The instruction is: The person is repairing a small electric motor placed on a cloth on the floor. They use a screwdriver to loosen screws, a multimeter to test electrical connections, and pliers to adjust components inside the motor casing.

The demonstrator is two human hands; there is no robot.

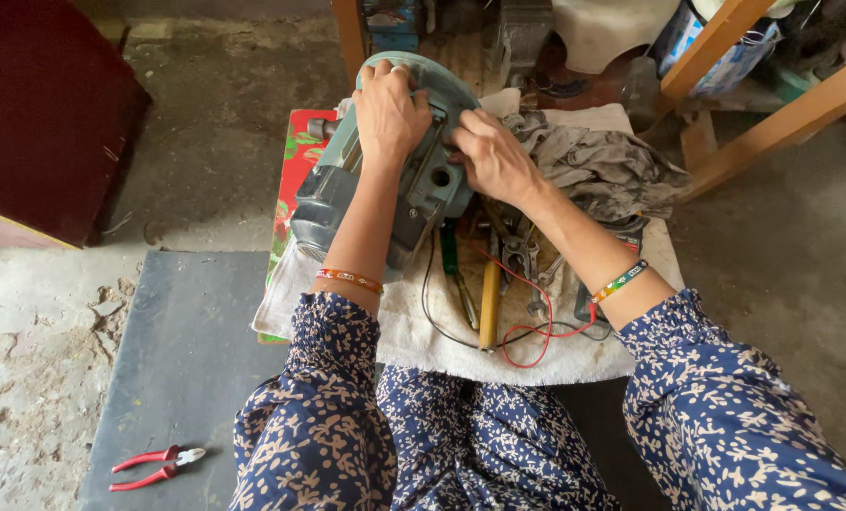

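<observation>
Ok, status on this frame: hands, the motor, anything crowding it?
Left hand gripping green motor housing at its top. Right hand fingering its face. Grey rag and tools with red wire lie close beside.

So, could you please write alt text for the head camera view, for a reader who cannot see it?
A seated person's left hand grips the top of a grey-green motor on a white cloth, while the right hand works at its face. Beside it lie red and black wires, tools and a rag; red pliers lie apart.
</observation>
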